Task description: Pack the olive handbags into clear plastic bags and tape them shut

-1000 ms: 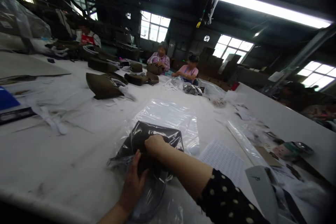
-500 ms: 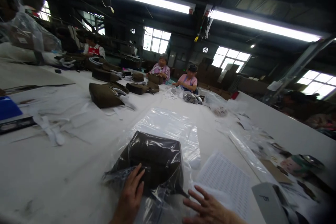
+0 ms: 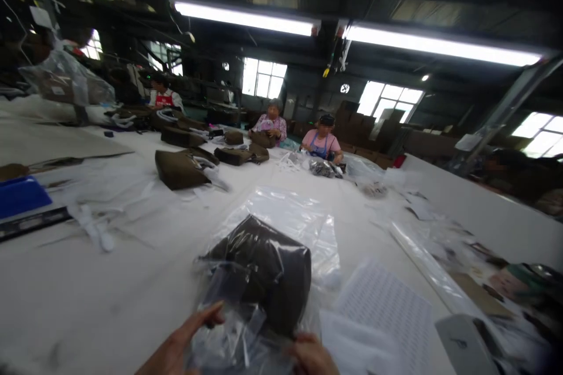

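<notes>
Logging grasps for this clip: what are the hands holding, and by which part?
Both the left hand and right hand grip the clear plastic bag at its near, open end; the dark bag sits inside it.

Lighting: I am seeing two fluorescent tubes (image 3: 246, 17) blazing overhead and daylight blowing out the far windows (image 3: 263, 77); the ceiling is staying dark. Tabletop (image 3: 88, 281) is reading bright, nearly washed out. Glare is streaking the clear plastic bag (image 3: 281, 228). Motion blur is softening the whole frame; edges are bending and smearing.
</notes>
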Demonstrator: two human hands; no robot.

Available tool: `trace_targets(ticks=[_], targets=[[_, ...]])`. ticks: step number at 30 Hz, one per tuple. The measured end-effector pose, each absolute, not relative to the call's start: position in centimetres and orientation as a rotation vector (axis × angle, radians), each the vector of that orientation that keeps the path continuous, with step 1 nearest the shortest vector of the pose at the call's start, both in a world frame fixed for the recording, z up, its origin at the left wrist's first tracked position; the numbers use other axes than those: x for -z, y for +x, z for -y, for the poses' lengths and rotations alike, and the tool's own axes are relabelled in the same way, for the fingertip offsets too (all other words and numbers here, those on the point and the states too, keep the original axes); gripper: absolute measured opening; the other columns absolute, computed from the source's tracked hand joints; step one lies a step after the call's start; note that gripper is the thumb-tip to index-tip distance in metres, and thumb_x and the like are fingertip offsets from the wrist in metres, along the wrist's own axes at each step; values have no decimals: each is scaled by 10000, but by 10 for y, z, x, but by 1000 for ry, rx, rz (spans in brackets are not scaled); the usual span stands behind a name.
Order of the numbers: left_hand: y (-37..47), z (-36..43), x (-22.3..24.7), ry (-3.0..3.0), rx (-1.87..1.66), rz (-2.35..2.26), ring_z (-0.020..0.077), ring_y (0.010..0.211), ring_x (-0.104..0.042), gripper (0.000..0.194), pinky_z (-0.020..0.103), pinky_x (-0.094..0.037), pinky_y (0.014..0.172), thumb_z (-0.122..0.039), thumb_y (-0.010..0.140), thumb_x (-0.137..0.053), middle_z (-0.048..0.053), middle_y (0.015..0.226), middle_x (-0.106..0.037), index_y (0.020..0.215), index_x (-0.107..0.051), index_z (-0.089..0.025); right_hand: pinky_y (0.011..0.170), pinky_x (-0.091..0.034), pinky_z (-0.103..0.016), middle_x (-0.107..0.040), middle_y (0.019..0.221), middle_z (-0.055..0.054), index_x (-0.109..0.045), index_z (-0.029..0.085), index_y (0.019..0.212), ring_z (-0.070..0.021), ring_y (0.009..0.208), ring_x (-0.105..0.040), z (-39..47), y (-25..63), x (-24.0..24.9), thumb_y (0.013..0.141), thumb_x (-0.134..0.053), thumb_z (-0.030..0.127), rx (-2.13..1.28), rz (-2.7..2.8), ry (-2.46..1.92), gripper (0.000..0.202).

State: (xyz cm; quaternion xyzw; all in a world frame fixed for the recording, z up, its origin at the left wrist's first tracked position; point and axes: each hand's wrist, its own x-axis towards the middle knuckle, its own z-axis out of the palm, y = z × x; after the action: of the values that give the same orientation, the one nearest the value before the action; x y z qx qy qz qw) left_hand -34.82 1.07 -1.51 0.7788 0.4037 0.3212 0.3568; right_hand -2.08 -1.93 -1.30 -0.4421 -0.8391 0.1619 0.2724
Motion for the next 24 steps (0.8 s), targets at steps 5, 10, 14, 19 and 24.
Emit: trace_targets(ticks=[5,10,14,19,24], targets=[[-340,50,27,2103,-699,-1298,228,991,-608,356,337,-508,873,-502,757,-596,24,1047,-663,1058,-619,-311,807,-424,-304,-626,849,-67,-624,201,855,-199,900,-553,35,-36,-4,946,-297,342,-709,1986,-1554,368],[-334,50,29,1850,-1037,-1466,155,758,-645,324,208,-514,691,-495,858,-421,-6,788,-678,847,-643,-260,735,-407,-284,-612,761,-45,-600,203,770,-186,796,-561,39,-47,-32,949,-274,391,-788,1946,-1622,417],[-351,53,20,1642,-770,-1692,160,585,-590,400,222,-459,575,-515,850,-371,-15,577,-592,676,-580,-221,621,-408,-234,-660,679,-18,-579,196,691,-149,648,-606,50,-63,-47,947,-289,373,-1199,1909,-1639,425],[-361,57,26,1516,-580,-1692,178,643,-580,423,239,-433,611,-532,828,-352,-5,619,-602,639,-552,-211,541,-371,-244,-640,569,-26,-546,188,568,-157,552,-595,50,-77,-52,916,-328,321,-1204,1938,-1902,431],[-359,56,28,1458,-570,-1662,171,604,-564,426,238,-412,594,-535,834,-342,-21,590,-572,640,-536,-209,656,-367,-297,-620,703,-8,-600,221,742,-194,722,-551,33,-92,-69,843,-538,297,-461,2157,-1776,140]])
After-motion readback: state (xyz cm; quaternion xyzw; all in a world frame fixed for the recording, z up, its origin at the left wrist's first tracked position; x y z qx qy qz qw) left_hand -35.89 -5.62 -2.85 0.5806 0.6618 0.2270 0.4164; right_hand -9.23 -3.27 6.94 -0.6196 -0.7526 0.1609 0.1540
